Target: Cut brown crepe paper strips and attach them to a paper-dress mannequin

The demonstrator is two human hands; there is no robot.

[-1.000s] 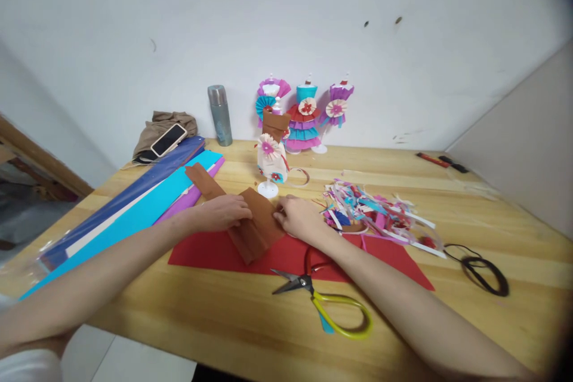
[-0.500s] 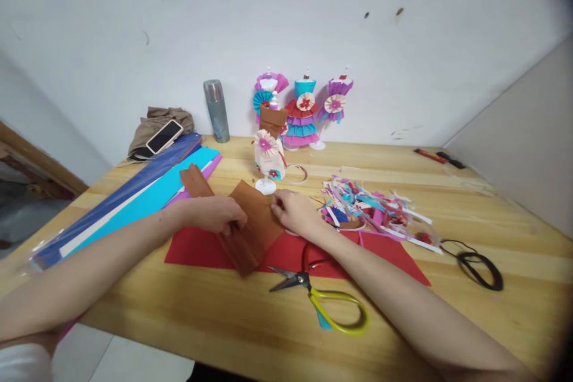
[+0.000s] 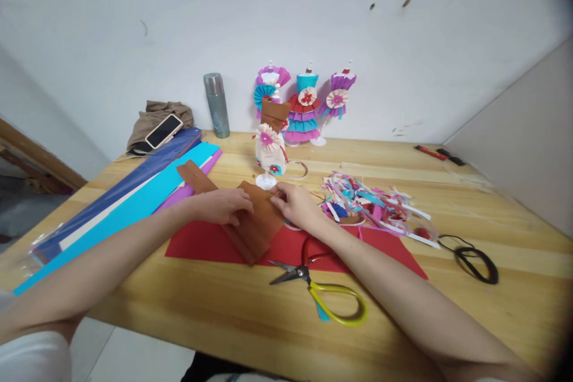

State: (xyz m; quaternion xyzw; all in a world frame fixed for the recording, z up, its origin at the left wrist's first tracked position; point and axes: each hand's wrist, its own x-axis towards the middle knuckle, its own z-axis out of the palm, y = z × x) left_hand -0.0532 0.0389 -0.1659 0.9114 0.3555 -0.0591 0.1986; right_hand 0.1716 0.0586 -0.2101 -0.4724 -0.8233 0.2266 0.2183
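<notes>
A partly folded sheet of brown crepe paper (image 3: 262,221) lies at the middle of the table, its long end stretching to the upper left. Fingers curled, my left hand (image 3: 228,206) grips this paper near its middle. At the sheet's upper right corner, my right hand (image 3: 293,203) pinches the edge between thumb and fingers. Beneath both hands spreads a red sheet (image 3: 197,245). Just in front of them lie scissors (image 3: 304,273) with one yellow and one red handle, blades apart. Behind the paper stands a small dress form (image 3: 271,152) with a brown top and pale skirt.
More decorated dress forms (image 3: 304,101) stand against the wall beside a steel flask (image 3: 216,106). Paper scraps (image 3: 367,200) are heaped right of centre, with a black cord (image 3: 477,264) beyond. Coloured sheets (image 3: 134,215) and a phone (image 3: 164,131) lie on the left.
My left hand has shifted right and slightly up across the brown paper, its fingers nearer my right hand. The right hand keeps its place at the corner. The view has tilted slightly.
</notes>
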